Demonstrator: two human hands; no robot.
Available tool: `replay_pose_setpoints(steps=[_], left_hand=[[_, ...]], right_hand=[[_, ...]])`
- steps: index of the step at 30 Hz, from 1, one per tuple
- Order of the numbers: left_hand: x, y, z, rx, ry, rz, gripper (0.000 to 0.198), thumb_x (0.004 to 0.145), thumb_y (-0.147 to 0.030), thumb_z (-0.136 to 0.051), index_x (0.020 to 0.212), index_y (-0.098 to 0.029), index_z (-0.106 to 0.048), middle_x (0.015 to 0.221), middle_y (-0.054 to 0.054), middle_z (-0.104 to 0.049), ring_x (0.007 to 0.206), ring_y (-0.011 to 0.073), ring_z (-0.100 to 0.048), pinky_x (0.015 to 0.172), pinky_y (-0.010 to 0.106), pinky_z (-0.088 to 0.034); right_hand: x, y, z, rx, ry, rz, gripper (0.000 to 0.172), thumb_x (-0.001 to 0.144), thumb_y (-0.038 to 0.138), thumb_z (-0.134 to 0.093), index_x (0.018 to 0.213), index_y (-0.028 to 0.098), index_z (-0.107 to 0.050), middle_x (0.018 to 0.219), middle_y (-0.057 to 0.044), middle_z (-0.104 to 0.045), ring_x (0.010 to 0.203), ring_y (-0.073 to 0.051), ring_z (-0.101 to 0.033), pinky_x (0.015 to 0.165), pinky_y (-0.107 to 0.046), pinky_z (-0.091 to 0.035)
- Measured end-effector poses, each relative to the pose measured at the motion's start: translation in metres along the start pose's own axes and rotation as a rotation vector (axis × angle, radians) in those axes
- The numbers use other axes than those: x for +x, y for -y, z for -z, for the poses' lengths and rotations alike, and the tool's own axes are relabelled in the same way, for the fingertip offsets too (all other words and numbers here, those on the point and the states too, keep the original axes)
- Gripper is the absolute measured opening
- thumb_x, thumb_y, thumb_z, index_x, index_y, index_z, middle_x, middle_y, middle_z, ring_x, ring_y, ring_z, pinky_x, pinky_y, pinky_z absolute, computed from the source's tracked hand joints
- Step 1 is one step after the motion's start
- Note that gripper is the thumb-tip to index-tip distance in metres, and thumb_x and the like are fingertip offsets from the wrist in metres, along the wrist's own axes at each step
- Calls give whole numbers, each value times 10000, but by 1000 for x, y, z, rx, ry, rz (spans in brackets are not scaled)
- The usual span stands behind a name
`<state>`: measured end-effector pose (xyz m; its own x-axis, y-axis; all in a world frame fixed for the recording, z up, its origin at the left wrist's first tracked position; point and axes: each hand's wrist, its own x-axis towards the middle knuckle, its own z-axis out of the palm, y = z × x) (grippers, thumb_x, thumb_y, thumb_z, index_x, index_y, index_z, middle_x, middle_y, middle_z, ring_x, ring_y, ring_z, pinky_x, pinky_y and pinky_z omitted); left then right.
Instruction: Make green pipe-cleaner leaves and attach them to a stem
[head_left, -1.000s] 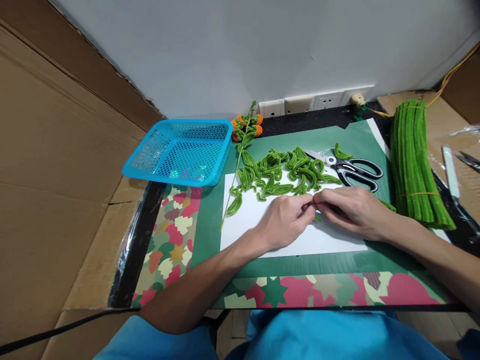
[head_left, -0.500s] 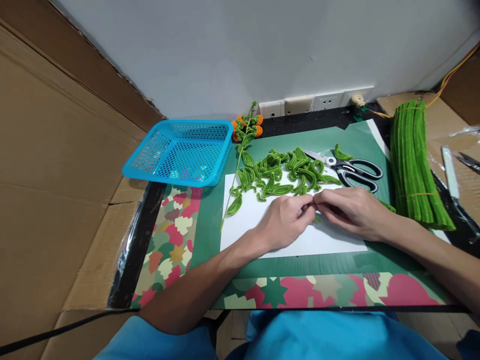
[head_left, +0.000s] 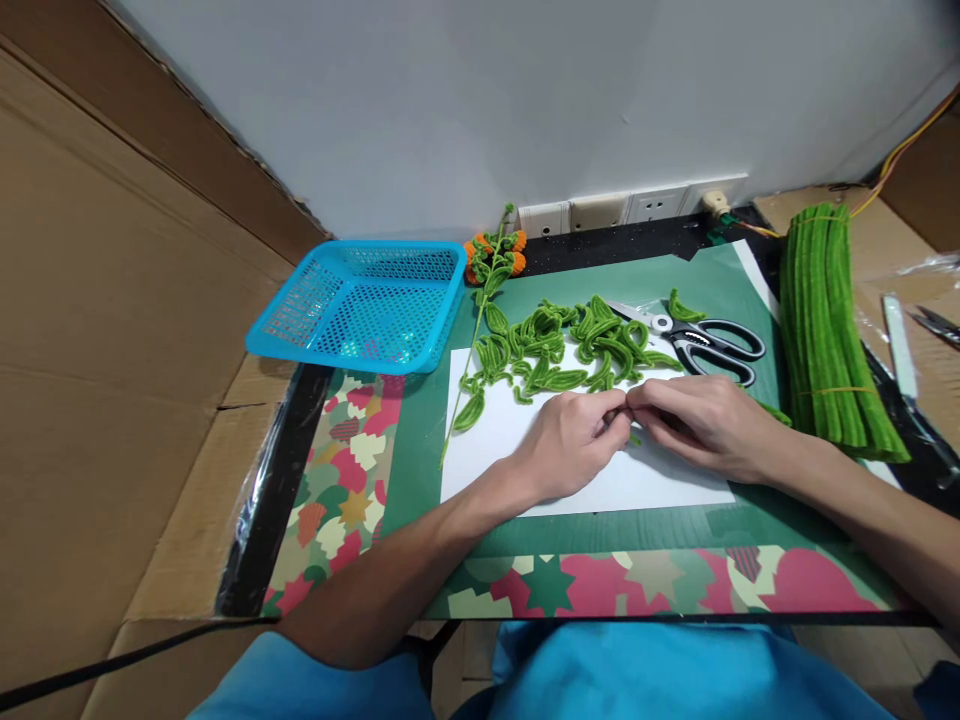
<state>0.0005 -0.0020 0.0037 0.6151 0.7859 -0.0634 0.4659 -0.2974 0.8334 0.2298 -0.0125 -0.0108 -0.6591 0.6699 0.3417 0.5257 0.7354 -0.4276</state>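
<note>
Over the white paper point(head_left: 480, 480), my left hand point(head_left: 574, 440) and my right hand point(head_left: 701, 420) meet at the fingertips, both closed in a pinch. Between them a short green end of a pipe cleaner point(head_left: 635, 440) peeks out; the fingers hide the rest of it. Just beyond my hands lies a loose pile of green pipe-cleaner leaves point(head_left: 559, 378), some looped and some curled. Scissors point(head_left: 709, 340) with black and grey handles rest behind my right hand, blades slightly apart and touching the pile's edge.
A thick bundle of green pipe cleaners point(head_left: 832, 340) stands at the right, banded. At the left is a blue plastic basket point(head_left: 352, 350). Near the wall lies a green stem point(head_left: 480, 310) with orange flowers point(head_left: 517, 262). Wall sockets point(head_left: 655, 205) line the back; another tool point(head_left: 937, 322) lies far right.
</note>
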Motion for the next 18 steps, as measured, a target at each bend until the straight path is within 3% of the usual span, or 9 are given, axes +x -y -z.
replay_pose_setpoints(steps=[18], left_hand=[[0, 1, 0, -4, 0, -3, 227, 992, -215, -516, 843, -172, -681, 700, -27, -642, 615, 118, -490, 615, 271, -325]], right_hand=[[-1, 0, 0, -2, -4, 4, 114, 1094, 194, -480, 1068, 197, -591, 798, -16, -659, 643, -156, -610, 600, -279, -398]])
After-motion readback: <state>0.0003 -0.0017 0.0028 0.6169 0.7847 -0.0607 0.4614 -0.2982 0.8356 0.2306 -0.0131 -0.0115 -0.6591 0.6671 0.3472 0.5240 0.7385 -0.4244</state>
